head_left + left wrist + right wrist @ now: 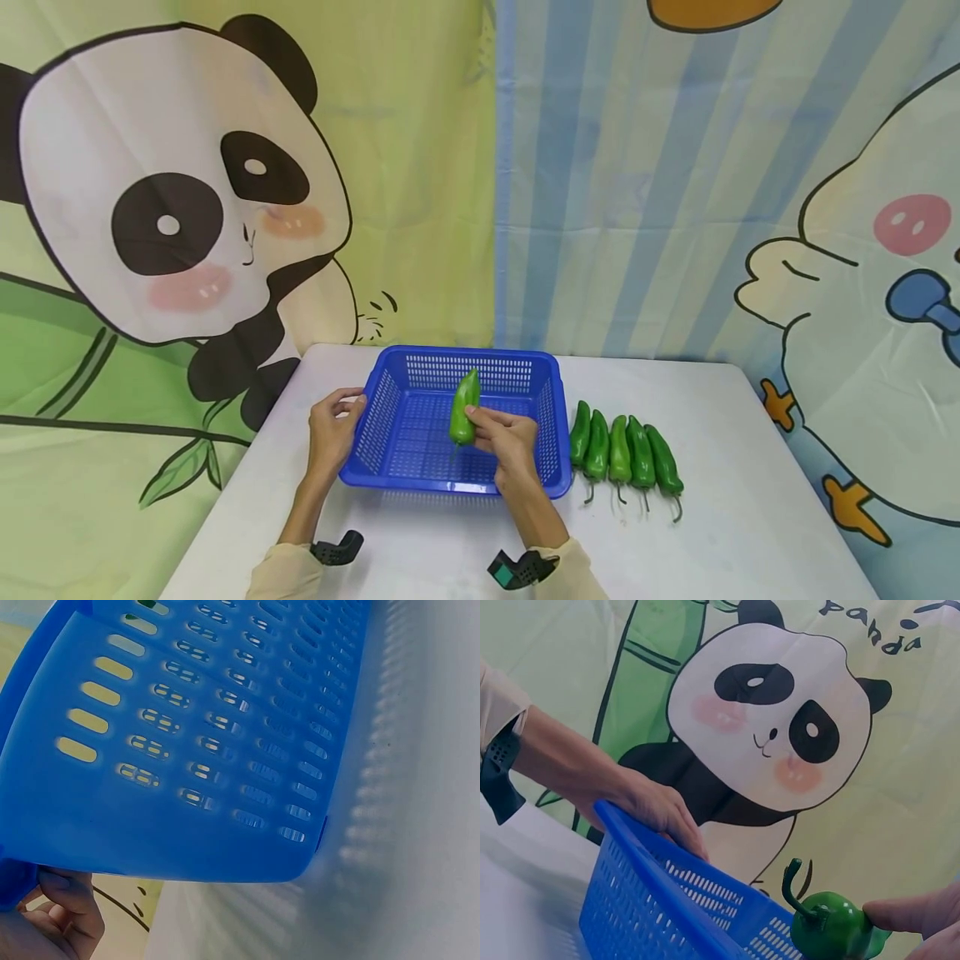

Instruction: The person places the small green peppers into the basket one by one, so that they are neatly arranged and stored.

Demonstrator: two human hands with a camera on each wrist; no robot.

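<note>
A blue plastic basket (457,482) with slotted walls stands on the white table. Over its inside, my right hand (506,435) pinches a green pepper (464,408) between thumb and fingers, tip pointing away and stem toward me. The right wrist view shows that pepper (831,928) close up, its curved stem upward. My left hand (333,429) grips the basket's left rim; in the left wrist view its curled fingers (75,904) show under the rim's corner. No other pepper shows inside the basket.
Right of the basket, several green peppers (619,450) lie side by side on the table (750,500), stems toward me. Behind the table hangs a printed curtain (420,167) with a panda figure at the left.
</note>
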